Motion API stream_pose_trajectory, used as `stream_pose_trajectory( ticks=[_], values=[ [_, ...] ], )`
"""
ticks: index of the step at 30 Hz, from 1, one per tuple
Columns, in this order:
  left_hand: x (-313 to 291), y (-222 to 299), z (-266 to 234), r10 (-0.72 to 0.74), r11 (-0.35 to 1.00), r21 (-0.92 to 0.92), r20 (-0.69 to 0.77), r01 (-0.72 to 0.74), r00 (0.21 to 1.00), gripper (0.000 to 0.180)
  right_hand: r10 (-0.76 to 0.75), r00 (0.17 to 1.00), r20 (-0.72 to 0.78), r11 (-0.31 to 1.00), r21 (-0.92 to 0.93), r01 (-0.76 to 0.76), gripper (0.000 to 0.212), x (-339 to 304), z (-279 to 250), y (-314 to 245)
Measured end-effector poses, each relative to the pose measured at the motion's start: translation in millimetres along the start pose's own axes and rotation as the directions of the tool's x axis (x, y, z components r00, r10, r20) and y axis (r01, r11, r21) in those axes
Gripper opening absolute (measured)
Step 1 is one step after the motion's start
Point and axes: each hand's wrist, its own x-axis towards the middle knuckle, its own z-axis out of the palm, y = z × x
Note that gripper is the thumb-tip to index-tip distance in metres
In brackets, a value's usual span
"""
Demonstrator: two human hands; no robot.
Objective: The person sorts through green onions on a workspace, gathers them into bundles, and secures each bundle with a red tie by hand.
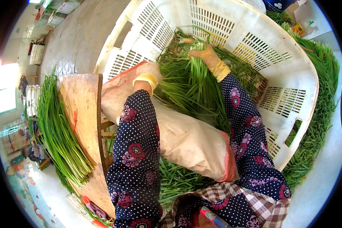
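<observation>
My right hand [211, 60], in a yellowish glove, is closed round a bunch of chives [198, 70] inside a large white slotted plastic crate [292, 60]. The bunch's pale stem ends point up, and its green leaves hang down over a loose heap of chives [174, 85]. My left hand [148, 74], gloved too, lies at the red-edged end of a beige sack [186, 133], at the heap's left side. Its fingers are mostly hidden, so its grip does not show. The sack spans the crate's near side beneath my forearms.
Left of me a wooden board [81, 95] carries a tidy bundle of long chives [59, 129] and red ties [75, 121]. More greens [311, 125] are piled outside the crate on the right. Cut leaves [182, 178] lie below the sack. A concrete floor [79, 38] stretches beyond.
</observation>
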Motion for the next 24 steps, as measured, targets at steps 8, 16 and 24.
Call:
stream_pose_trajectory(
  ticks=[8, 16, 24],
  values=[
    [-15, 53, 38, 0.169, 0.936, 0.240, 0.334, -0.257, 0.927, 0.116, -0.038, 0.994, 0.101, 0.986, -0.160, 0.054, 0.060, 3, 37, 10],
    [9, 57, 88, 0.131, 0.948, 0.244, 0.283, -0.204, 0.950, 0.116, -0.226, 0.910, -0.349, 0.972, -0.147, 0.185, 0.060, -78, 16, -108],
    [15, 68, 74, 0.147, 0.937, 0.259, 0.313, -0.234, 0.938, 0.131, -0.686, 0.514, -0.515, 0.715, -0.342, 0.610, 0.061, -186, -23, -236]
  ],
)
